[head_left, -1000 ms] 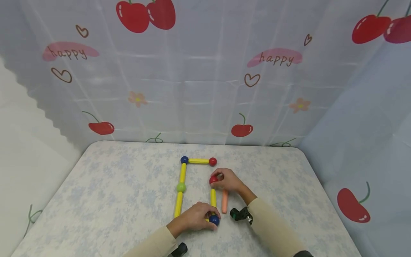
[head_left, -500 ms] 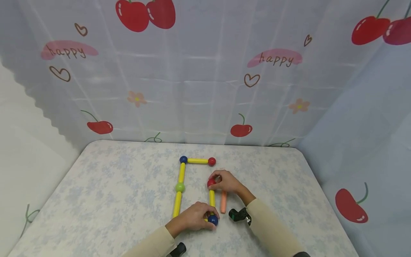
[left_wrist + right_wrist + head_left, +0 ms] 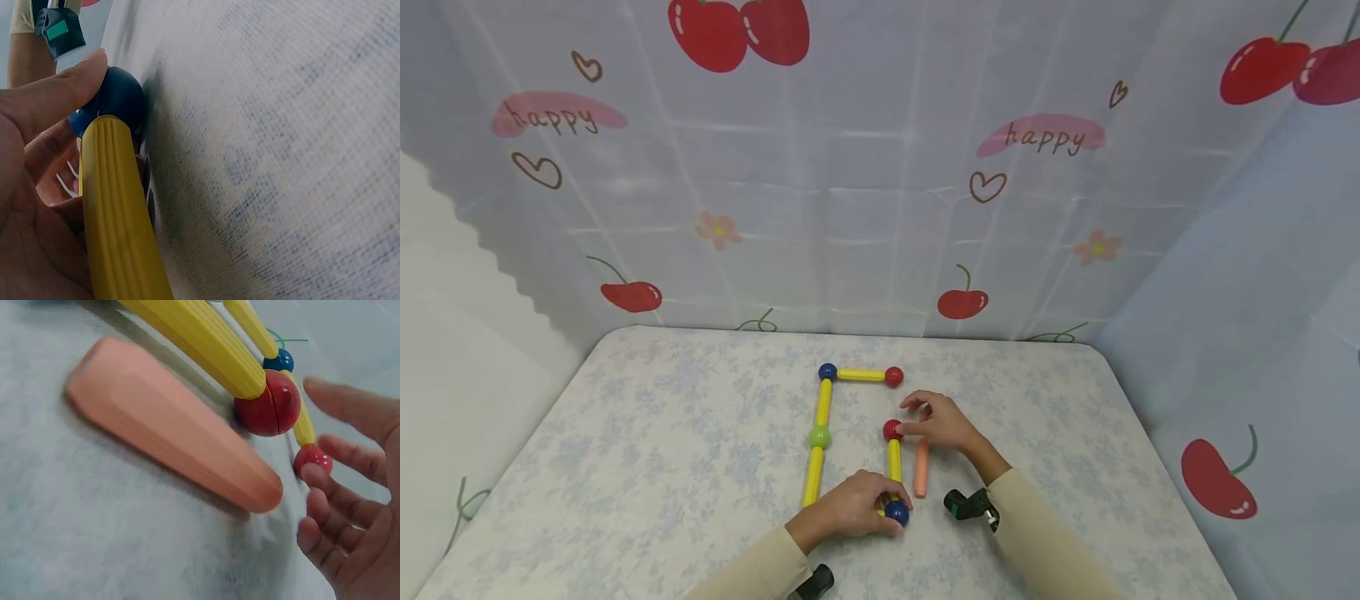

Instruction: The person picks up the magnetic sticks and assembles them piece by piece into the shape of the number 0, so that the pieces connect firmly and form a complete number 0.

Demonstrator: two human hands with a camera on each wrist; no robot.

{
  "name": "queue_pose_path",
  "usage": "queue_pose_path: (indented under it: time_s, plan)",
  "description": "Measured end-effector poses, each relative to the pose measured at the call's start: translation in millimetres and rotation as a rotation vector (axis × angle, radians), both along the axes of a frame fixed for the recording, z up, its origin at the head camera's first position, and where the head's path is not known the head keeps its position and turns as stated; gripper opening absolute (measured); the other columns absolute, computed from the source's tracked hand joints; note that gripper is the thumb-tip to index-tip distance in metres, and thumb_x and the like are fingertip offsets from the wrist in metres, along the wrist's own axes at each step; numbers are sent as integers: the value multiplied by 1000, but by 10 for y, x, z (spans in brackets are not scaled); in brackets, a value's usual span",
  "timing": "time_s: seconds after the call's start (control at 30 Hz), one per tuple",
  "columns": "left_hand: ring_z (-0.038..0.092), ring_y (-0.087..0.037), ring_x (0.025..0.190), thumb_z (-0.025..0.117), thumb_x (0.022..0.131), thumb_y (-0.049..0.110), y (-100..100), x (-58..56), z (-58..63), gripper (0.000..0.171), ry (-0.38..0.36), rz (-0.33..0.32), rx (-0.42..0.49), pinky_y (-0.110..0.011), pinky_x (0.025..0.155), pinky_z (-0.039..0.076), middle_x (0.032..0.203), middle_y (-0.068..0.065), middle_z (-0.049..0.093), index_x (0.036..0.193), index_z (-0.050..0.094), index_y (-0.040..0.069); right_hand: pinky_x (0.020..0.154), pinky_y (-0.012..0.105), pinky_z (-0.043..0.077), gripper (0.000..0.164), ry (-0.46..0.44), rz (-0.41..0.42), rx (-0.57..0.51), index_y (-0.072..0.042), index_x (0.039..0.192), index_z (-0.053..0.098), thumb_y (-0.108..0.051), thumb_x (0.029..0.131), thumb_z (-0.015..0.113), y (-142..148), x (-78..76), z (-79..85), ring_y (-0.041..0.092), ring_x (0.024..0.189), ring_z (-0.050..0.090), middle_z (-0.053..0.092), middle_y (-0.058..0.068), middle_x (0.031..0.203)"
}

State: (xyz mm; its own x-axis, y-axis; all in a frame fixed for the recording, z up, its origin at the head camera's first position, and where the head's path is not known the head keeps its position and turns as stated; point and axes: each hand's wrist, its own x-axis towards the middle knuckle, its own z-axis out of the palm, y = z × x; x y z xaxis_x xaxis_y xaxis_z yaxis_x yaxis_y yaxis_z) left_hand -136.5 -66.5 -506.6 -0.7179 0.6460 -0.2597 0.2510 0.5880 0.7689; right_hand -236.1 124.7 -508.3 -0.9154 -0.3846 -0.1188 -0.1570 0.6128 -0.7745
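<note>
My left hand holds a blue ball at the near right corner of a figure of magnetic rods and balls. In the left wrist view a yellow rod meets that ball. Another yellow rod runs away from it to a red ball, the two touching. Beside this red ball, my right hand has its fingers spread; in the right wrist view a gap separates them from the ball. An orange rod lies loose to the right, partly under the right hand in the head view.
Yellow rods and a green ball form the left side. A far blue ball, a yellow rod and a far red ball form the back. A patterned cloth covers the table; curtains stand behind.
The red ball and the yellow rod have come together. My right hand has let go of the ball and drawn slightly right, fingers opening. The left hand keeps its hold.
</note>
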Motion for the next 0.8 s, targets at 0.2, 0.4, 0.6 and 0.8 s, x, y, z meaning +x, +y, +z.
queue_pose_path:
  time_s: [0.2, 0.4, 0.6, 0.8]
  plan:
    - [50, -2, 75, 77, 83, 26, 4, 5, 6, 21, -21, 12, -4, -19, 71, 43, 83, 15, 57, 102, 70, 22, 56, 29, 40, 29, -31, -61, 23, -8, 99, 66, -20, 78, 81, 133, 127, 34, 17, 64, 48, 56, 2, 77]
    - [50, -1, 76, 77, 83, 26, -11, -7, -21, 21, -11, 6, -1, -19, 71, 43, 84, 15, 57, 102, 69, 23, 48, 25, 33, 33, -91, -58, 92, -10, 97, 64, -29, 77, 81, 176, 263, -6, 12, 53, 43, 54, -1, 63]
    - [50, -1, 76, 78, 82, 26, -6, -5, -25, 22, -4, 8, -2, -19, 71, 43, 83, 15, 57, 101, 69, 23, 44, 24, 30, 38, -85, -47, 125, -10, 95, 61, -31, 73, 84, 168, 361, -7, 10, 46, 40, 50, -3, 55]
    - [50, -1, 76, 77, 82, 26, 5, -2, -7, 22, 2, 4, -7, -19, 71, 43, 83, 15, 57, 102, 69, 22, 43, 23, 34, 33, -58, -31, 153, -10, 96, 61, -24, 75, 82, 161, 367, 11, 11, 46, 45, 53, -1, 58]
